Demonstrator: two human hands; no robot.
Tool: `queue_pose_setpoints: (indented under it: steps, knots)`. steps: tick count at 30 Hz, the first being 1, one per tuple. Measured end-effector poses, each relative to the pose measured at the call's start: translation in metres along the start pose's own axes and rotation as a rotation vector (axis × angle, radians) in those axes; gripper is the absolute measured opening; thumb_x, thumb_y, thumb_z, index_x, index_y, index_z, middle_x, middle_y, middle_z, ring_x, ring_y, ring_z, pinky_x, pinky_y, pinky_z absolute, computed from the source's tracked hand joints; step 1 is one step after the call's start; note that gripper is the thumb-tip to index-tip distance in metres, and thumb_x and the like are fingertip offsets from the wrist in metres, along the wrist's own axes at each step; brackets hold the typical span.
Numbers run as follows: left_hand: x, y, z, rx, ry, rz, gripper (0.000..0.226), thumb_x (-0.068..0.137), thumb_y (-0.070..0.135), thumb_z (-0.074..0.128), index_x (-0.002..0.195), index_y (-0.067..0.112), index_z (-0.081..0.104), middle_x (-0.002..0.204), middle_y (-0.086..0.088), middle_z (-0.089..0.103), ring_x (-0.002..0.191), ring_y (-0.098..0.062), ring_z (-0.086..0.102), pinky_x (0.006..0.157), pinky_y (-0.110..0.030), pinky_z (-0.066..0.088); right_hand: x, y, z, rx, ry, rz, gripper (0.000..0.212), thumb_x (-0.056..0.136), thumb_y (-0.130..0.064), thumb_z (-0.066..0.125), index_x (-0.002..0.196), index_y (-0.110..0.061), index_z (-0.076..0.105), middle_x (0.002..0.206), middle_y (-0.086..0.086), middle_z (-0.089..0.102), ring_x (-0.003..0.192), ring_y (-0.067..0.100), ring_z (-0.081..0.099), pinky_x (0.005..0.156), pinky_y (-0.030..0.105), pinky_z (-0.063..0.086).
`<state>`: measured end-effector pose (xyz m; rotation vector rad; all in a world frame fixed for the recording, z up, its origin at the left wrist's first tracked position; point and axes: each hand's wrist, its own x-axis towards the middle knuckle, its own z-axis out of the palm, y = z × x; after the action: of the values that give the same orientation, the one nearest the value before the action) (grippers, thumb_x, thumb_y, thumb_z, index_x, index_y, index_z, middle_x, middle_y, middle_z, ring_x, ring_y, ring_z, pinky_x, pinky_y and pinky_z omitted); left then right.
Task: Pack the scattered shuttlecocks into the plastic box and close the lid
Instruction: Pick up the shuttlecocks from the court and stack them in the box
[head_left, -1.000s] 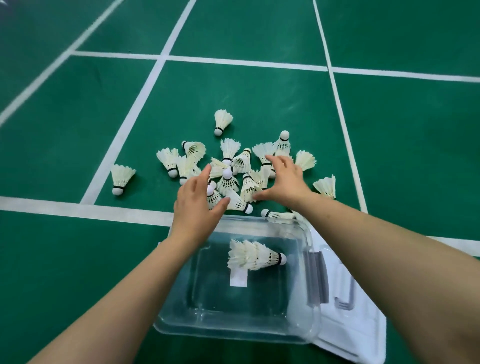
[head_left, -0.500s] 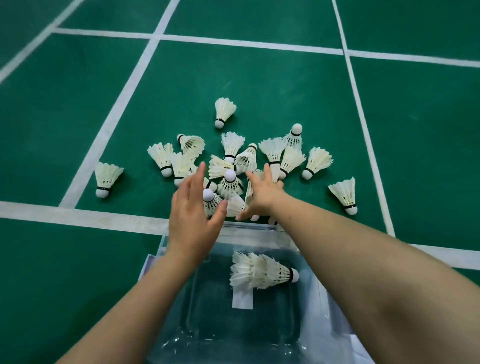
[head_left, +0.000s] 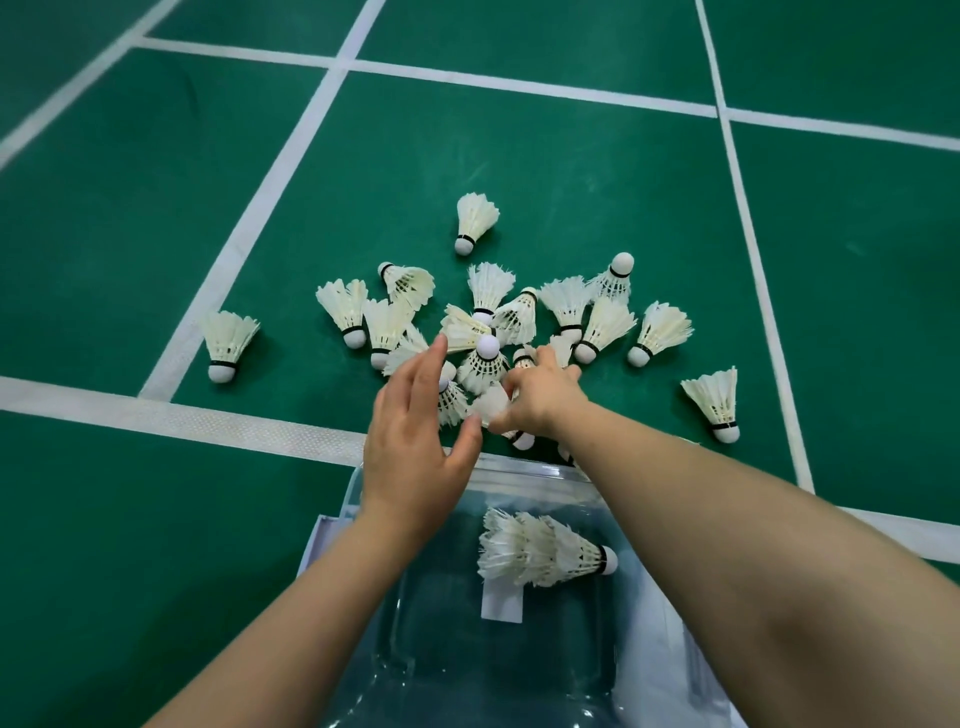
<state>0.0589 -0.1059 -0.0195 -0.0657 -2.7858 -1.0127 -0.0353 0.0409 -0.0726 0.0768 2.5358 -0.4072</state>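
Several white feather shuttlecocks (head_left: 566, 312) lie heaped on the green court just beyond the clear plastic box (head_left: 441, 649). A nested stack of shuttlecocks (head_left: 540, 553) lies on its side inside the box. My right hand (head_left: 543, 400) is closed around a blurred white shuttlecock (head_left: 491, 405) at the near edge of the heap. My left hand (head_left: 415, 436) hovers beside it, fingers spread, thumb almost touching that shuttlecock. The white lid (head_left: 675, 670) shows under my right forearm, to the box's right.
Stray shuttlecocks lie apart from the heap: one at far left (head_left: 226, 340), one at the back (head_left: 472, 221), one at right (head_left: 717, 402). White court lines (head_left: 171, 421) cross the green floor around the box.
My right hand has curled shut on a shuttlecock at the heap's near edge and drawn it toward my left hand. The view has shifted closer and lower over the box.
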Motion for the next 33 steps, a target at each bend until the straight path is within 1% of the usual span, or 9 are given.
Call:
queue_pose_setpoints:
  steps: [4,9,13,16,19,22,25,30,33]
  knots:
    - [-0.003,0.000,-0.002,-0.008,-0.008,0.003,0.070,0.079,0.044,0.039,0.144,0.022,0.025,0.138,-0.006,0.045,0.119,-0.010,0.033,0.097,-0.026,0.027,-0.004,-0.003,0.001,-0.009,0.009,-0.033,0.054,0.070,-0.048,0.073,0.119,-0.028,0.060,0.136,0.005,0.026,0.121,0.035,0.028,0.100,0.045,0.039]
    - [-0.006,0.002,-0.005,-0.013,-0.035,-0.016,0.074,0.077,0.047,0.035,0.146,0.023,0.024,0.141,-0.003,0.041,0.124,-0.012,0.033,0.099,-0.022,0.023,-0.013,0.001,-0.005,0.068,0.034,-0.029,0.036,0.071,-0.044,0.072,0.094,-0.021,0.057,0.128,0.006,0.030,0.118,0.035,0.031,0.099,0.041,0.039]
    - [-0.008,0.006,-0.009,-0.028,-0.046,-0.035,0.076,0.076,0.050,0.033,0.147,0.023,0.023,0.142,-0.004,0.039,0.126,-0.017,0.035,0.099,-0.021,0.022,-0.026,0.009,-0.018,0.133,0.103,-0.065,0.041,0.072,-0.044,0.071,0.100,-0.016,0.058,0.128,0.007,0.030,0.120,0.035,0.030,0.100,0.039,0.035]
    - [-0.008,0.009,-0.010,-0.032,-0.049,-0.054,0.071,0.082,0.042,0.043,0.147,0.025,0.021,0.143,-0.004,0.037,0.128,-0.019,0.033,0.098,-0.022,0.020,-0.039,0.018,-0.030,0.185,0.147,-0.065,0.037,0.072,-0.043,0.071,0.090,-0.014,0.058,0.130,0.006,0.030,0.121,0.033,0.030,0.097,0.035,0.034]
    - [-0.012,0.015,-0.009,-0.044,-0.050,-0.076,0.068,0.088,0.027,0.053,0.148,0.025,0.020,0.145,-0.005,0.035,0.131,-0.021,0.031,0.099,-0.023,0.021,-0.052,0.027,-0.040,0.214,0.194,-0.057,0.045,0.073,-0.041,0.070,0.104,-0.010,0.061,0.132,0.005,0.030,0.122,0.032,0.030,0.087,0.029,0.030]
    - [-0.017,0.024,-0.008,-0.055,-0.064,-0.096,0.068,0.089,0.025,0.054,0.147,0.025,0.020,0.147,-0.004,0.033,0.134,-0.021,0.029,0.105,-0.028,0.023,-0.067,0.036,-0.050,0.249,0.239,-0.057,0.047,0.073,-0.040,0.071,0.109,-0.011,0.061,0.135,0.005,0.029,0.126,0.033,0.030,0.095,0.031,0.032]
    - [-0.021,0.038,-0.007,-0.095,-0.057,-0.068,0.067,0.087,0.029,0.053,0.147,0.024,0.022,0.146,-0.003,0.034,0.133,-0.021,0.030,0.102,-0.026,0.021,-0.086,0.040,-0.065,0.320,0.293,-0.064,0.051,0.074,-0.038,0.072,0.115,-0.012,0.058,0.141,0.005,0.026,0.132,0.032,0.027,0.107,0.035,0.029]
    - [-0.023,0.072,-0.006,-0.255,-0.152,-0.108,0.083,0.083,0.028,0.066,0.148,0.031,0.014,0.152,-0.001,0.024,0.139,-0.018,0.027,0.113,-0.034,0.025,-0.128,0.036,-0.087,0.442,0.416,-0.116,0.042,0.069,-0.039,0.076,0.100,-0.015,0.060,0.131,0.004,0.031,0.124,0.030,0.037,0.106,0.036,0.035]
    - [-0.028,0.093,-0.011,-0.366,-0.220,-0.110,0.094,0.076,0.031,0.073,0.147,0.034,0.012,0.149,0.001,0.028,0.129,-0.017,0.040,0.108,-0.039,0.037,-0.159,0.030,-0.088,0.569,0.449,-0.146,0.039,0.066,-0.039,0.078,0.095,-0.022,0.058,0.130,0.004,0.032,0.124,0.029,0.038,0.107,0.040,0.036]
